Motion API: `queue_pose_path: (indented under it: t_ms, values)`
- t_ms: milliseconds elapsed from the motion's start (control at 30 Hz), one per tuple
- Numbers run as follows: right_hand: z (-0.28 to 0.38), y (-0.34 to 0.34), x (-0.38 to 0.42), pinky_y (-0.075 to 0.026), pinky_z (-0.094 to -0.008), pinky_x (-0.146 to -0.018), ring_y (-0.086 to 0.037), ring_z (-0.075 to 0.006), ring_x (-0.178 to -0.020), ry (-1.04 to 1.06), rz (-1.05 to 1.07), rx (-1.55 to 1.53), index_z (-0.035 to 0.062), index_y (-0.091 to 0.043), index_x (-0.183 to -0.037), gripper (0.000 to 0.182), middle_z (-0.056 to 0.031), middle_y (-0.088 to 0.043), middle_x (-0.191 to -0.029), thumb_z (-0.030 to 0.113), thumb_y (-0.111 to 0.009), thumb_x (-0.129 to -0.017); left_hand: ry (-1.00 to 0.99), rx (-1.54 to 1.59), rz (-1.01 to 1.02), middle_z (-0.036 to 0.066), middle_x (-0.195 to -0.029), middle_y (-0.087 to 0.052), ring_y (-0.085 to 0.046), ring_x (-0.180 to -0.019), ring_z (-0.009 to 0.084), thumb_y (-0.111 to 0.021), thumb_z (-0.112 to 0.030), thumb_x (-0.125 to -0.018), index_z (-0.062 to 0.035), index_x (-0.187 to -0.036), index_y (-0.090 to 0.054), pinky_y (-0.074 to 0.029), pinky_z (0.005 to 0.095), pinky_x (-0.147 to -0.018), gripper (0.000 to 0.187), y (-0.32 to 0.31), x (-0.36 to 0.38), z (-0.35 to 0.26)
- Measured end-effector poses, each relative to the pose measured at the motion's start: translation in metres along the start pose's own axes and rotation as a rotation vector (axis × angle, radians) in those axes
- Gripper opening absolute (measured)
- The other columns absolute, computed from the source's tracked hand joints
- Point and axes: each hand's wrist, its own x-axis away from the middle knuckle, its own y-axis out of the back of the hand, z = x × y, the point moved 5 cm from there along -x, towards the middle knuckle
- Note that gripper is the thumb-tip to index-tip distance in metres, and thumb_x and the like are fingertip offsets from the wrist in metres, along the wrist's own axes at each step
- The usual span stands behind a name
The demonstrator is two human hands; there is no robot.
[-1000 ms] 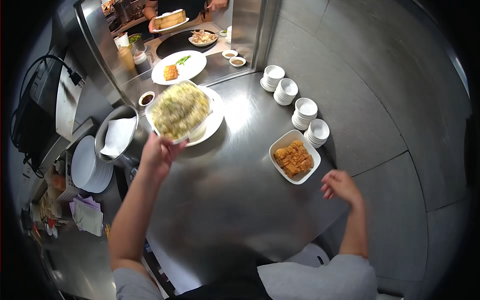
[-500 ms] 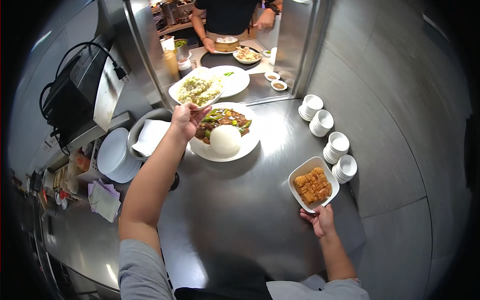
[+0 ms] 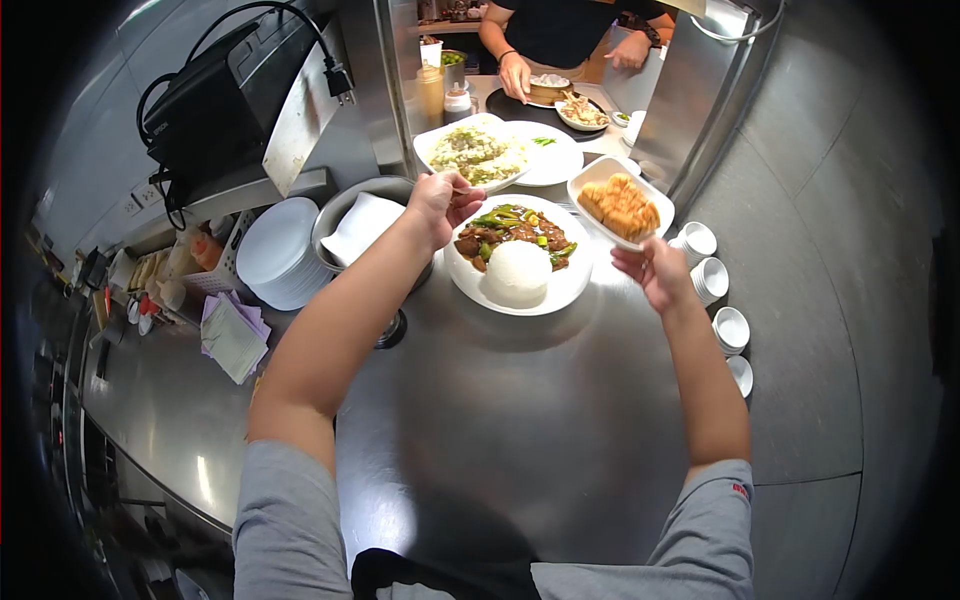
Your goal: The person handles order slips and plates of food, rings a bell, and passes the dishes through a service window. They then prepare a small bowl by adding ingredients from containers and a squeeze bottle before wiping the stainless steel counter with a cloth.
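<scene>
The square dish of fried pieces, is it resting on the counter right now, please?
No, the right hand holds the square dish up off the steel counter.

A single head-worn camera looks forward and steeply down from above the person's shoulders, its wide fisheye lens bending the steel counter (image 3: 520, 420) and darkening the frame corners. Both forearms reach up from the bottom edge towards the centre, close to the lens, while the pass-through window with a co-worker (image 3: 560, 30) sits far off at the top centre.
</scene>
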Motion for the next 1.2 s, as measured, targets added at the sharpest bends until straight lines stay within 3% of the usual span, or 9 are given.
queue_pose_path:
  t_ms: [133, 367, 467, 567, 833, 967, 1067, 1167, 1200]
  values:
    - [0.016, -0.023, -0.035, -0.059, -0.041, -0.07, -0.065, -0.0331, -0.077, 0.034, -0.026, -0.01, -0.0164, -0.042, -0.097, 0.028, -0.0261, -0.06, -0.086, 0.002, -0.038, -0.077, 0.016, -0.028, -0.025, 0.01, -0.074, -0.06, -0.055, -0.05, 0.0082, -0.052, -0.003, -0.074, -0.0089, -0.092, -0.042, -0.039, 0.0195, -0.04, 0.021, 0.001, -0.003, 0.0]
    - [0.014, -0.032, -0.055, -0.059, -0.0404, -0.068, -0.065, -0.0326, -0.078, 0.025, -0.034, -0.007, -0.0182, -0.039, -0.103, 0.034, -0.026, -0.059, -0.087, 0.002, -0.038, -0.076, 0.004, -0.017, -0.032, 0.006, -0.068, -0.054, -0.053, -0.048, 0.0082, -0.051, -0.002, -0.073, -0.0078, -0.093, -0.043, -0.036, 0.0193, -0.037, 0.022, -0.002, -0.018, 0.002]
    - [0.015, -0.036, -0.057, -0.059, -0.04, -0.068, -0.065, -0.0327, -0.078, 0.04, -0.032, 0.012, -0.0185, -0.038, -0.105, 0.036, -0.0264, -0.059, -0.088, 0.002, -0.037, -0.076, -0.013, -0.059, -0.054, 0.022, -0.086, -0.065, -0.036, -0.04, -0.0004, -0.042, -0.006, -0.077, -0.004, -0.099, -0.047, -0.035, 0.0141, -0.04, 0.022, -0.009, -0.009, 0.002]
    - [0.017, -0.04, -0.062, -0.059, -0.0375, -0.071, -0.065, -0.0297, -0.08, 0.017, -0.031, 0.038, -0.0142, -0.04, -0.107, 0.033, -0.0236, -0.059, -0.09, 0.003, -0.038, -0.079, -0.025, -0.066, -0.083, 0.022, -0.086, -0.065, -0.036, -0.04, -0.0006, -0.041, -0.006, -0.078, -0.0038, -0.101, -0.047, -0.035, 0.014, -0.04, 0.024, -0.007, -0.015, 0.004]
    - [0.03, -0.052, -0.072, -0.059, -0.0382, -0.067, -0.065, -0.0318, -0.078, 0.082, -0.052, 0.045, -0.0176, -0.036, -0.112, 0.041, -0.0255, -0.058, -0.092, 0.002, -0.037, -0.076, -0.081, -0.067, -0.095, 0.019, -0.083, -0.065, -0.038, -0.041, 0.0007, -0.043, -0.009, -0.082, -0.0057, -0.103, -0.046, -0.035, 0.0154, -0.04, 0.022, -0.014, -0.03, -0.01]
    - [0.029, -0.051, -0.098, -0.059, -0.0401, -0.067, -0.065, -0.0325, -0.08, 0.088, -0.075, 0.028, -0.0127, -0.037, -0.117, 0.043, -0.0239, -0.058, -0.098, 0.001, -0.037, -0.077, -0.217, -0.127, -0.174, 0.017, -0.095, -0.062, -0.058, -0.06, 0.0137, -0.045, -0.024, -0.094, -0.0057, -0.11, -0.036, -0.048, 0.0224, -0.05, 0.026, -0.031, -0.029, -0.018]
    - [0.029, -0.049, -0.121, -0.058, -0.038, -0.072, -0.063, -0.0306, -0.087, 0.084, -0.029, 0.033, -0.0062, -0.036, -0.124, 0.036, -0.0225, -0.055, -0.106, 0.008, -0.036, -0.091, -0.143, -0.226, 0.093, 0.018, -0.1, -0.059, -0.061, -0.069, 0.0222, -0.038, -0.026, -0.097, -0.0087, -0.113, -0.029, -0.051, 0.0338, -0.061, 0.025, -0.042, -0.015, 0.005]
    - [0.03, -0.046, -0.145, -0.058, -0.0398, -0.073, -0.063, -0.0319, -0.086, 0.066, 0.028, 0.004, -0.0062, -0.037, -0.124, 0.034, -0.0222, -0.056, -0.106, 0.01, -0.036, -0.094, -0.156, -0.458, 0.526, 0.005, -0.092, -0.062, -0.061, -0.064, 0.0119, -0.059, -0.023, -0.088, -0.0083, -0.122, -0.044, -0.048, 0.0257, -0.057, 0.04, -0.029, 0.048, 0.046]
    - [0.032, -0.041, -0.157, -0.058, -0.0397, -0.073, -0.063, -0.0318, -0.087, 0.08, 0.04, 0.0, -0.0053, -0.038, -0.123, 0.035, -0.0217, -0.056, -0.106, 0.007, -0.037, -0.091, -0.247, -0.42, 0.564, 0.004, -0.088, -0.063, -0.06, -0.063, 0.01, -0.059, -0.021, -0.087, -0.0076, -0.115, -0.052, -0.048, 0.0246, -0.057, 0.032, -0.017, 0.078, 0.06]
